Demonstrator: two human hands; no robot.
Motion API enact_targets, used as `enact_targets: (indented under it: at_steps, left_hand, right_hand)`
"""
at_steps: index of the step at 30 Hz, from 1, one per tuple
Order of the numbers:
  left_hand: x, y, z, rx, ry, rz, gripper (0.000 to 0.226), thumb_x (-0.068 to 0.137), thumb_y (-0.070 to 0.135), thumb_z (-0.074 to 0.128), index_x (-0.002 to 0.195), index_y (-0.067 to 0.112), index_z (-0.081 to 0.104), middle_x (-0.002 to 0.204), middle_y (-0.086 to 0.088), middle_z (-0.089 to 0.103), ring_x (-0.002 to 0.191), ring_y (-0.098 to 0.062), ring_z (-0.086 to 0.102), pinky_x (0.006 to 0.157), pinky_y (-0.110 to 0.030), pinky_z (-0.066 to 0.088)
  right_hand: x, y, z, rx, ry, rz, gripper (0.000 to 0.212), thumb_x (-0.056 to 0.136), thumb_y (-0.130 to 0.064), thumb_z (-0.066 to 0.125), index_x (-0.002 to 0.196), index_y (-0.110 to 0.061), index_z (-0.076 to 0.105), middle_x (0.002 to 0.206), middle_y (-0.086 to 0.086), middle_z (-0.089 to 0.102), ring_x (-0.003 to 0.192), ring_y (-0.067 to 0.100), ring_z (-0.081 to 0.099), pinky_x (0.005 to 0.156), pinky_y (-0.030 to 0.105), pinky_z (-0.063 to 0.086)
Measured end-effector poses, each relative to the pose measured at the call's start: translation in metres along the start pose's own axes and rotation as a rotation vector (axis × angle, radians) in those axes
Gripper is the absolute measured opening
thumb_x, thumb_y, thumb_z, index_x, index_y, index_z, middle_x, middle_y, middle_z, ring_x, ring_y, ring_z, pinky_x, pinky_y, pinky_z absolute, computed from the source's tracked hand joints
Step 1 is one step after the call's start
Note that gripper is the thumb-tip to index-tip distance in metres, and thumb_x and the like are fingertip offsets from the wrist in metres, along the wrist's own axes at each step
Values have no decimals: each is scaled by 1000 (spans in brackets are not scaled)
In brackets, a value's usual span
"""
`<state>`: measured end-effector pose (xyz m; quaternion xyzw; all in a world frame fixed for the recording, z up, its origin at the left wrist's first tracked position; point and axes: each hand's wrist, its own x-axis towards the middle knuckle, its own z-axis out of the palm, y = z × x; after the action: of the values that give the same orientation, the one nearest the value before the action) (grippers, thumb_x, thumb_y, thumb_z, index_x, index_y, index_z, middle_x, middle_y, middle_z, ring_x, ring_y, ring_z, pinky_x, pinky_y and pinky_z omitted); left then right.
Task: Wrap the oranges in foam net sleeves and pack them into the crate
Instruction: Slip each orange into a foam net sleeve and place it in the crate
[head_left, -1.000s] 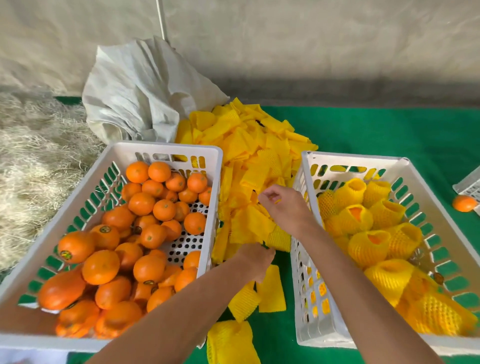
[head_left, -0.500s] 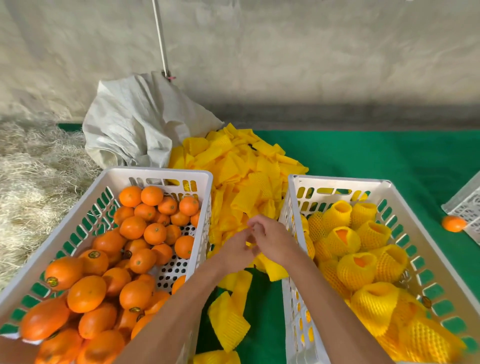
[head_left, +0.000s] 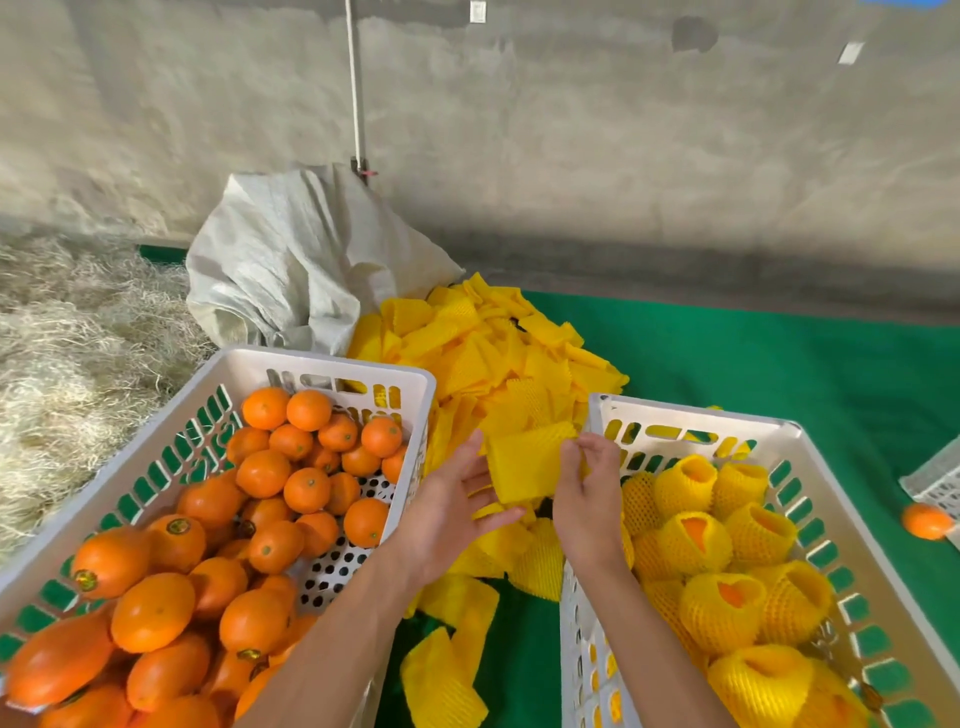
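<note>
Right hand (head_left: 589, 499) pinches foam sleeve (head_left: 527, 465) at its edge, lifted above pile; left hand (head_left: 457, 499) flat, fingers straight, palm up beside it, probably to spread mouth for orange.

No legible text in view.
Small round stickers on several oranges (head_left: 150, 621) at 8 o'clock, in the left crate (head_left: 332, 366); print too small and blurred to read.
</note>
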<state>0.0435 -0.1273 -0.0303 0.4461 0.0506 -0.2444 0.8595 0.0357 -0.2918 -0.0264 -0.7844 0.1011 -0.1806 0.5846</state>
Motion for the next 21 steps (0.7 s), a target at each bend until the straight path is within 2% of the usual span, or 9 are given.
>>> enact_targets:
  at_steps: [3,5,7,9,11,13,15,17,21]
  left_hand:
    - [-1,-4,2,49,22,118,37,93,30,73,121,5,74,129,-16,71,121,-31,67,96,-40,58]
    - [0,-3,2,30,95,161,38,84,28,80,111,2,74,121,-16,73,110,-30,69,96,-39,56]
    - [-1,0,2,50,181,188,37,77,26,86,102,5,69,106,-15,68,100,-28,63,95,-44,49]
    - [-2,2,2,72,233,193,33,73,27,88,89,12,62,88,-8,62,86,-18,61,85,-38,48]
    - [-4,2,3,77,212,163,30,75,29,86,81,15,60,76,-2,59,74,-11,61,77,-33,51]
    - [-5,3,3,54,162,120,27,83,29,81,84,12,61,78,-5,63,79,-15,65,80,-34,54]
    - [-6,4,3,19,130,97,26,86,29,80,79,14,60,77,-4,63,76,-16,63,77,-32,52]
    - [-5,7,3,-30,122,96,23,85,26,81,78,15,62,74,-2,60,68,-13,57,71,-29,51]
    - [-7,18,-4,70,133,230,17,87,5,75,93,8,60,82,-6,68,82,-20,67,83,-36,60]
  right_hand:
    - [-2,0,1,44,-4,-4,18,107,-30,45,123,-23,41,128,-3,53,123,9,53,83,8,44]
    - [-4,2,2,-61,-62,-31,20,106,-33,48,122,-23,43,126,-2,53,121,18,56,88,22,51]
    - [-6,1,3,-202,-135,-65,28,103,-37,55,125,-22,49,134,-1,49,126,18,51,103,37,48]
    - [-9,-2,4,-203,-210,-84,36,98,-48,61,126,-25,56,142,-8,47,135,8,44,111,34,42]
    - [-14,-7,5,-54,-371,-22,43,90,-63,65,122,-34,64,131,-19,61,125,1,54,105,32,48]
    - [-20,-9,8,51,-479,40,45,81,-67,72,116,-40,68,119,-22,69,114,-3,62,96,27,53]
    - [-18,-9,9,60,-444,56,30,84,-58,75,109,-41,71,111,-21,73,106,0,67,88,25,55]
    - [-14,-10,8,127,-378,106,10,93,-41,71,99,-36,77,102,-7,77,100,18,71,85,35,59]
    - [-14,-7,5,123,-308,92,15,98,-34,67,92,-25,78,90,6,76,93,32,70,86,49,56]
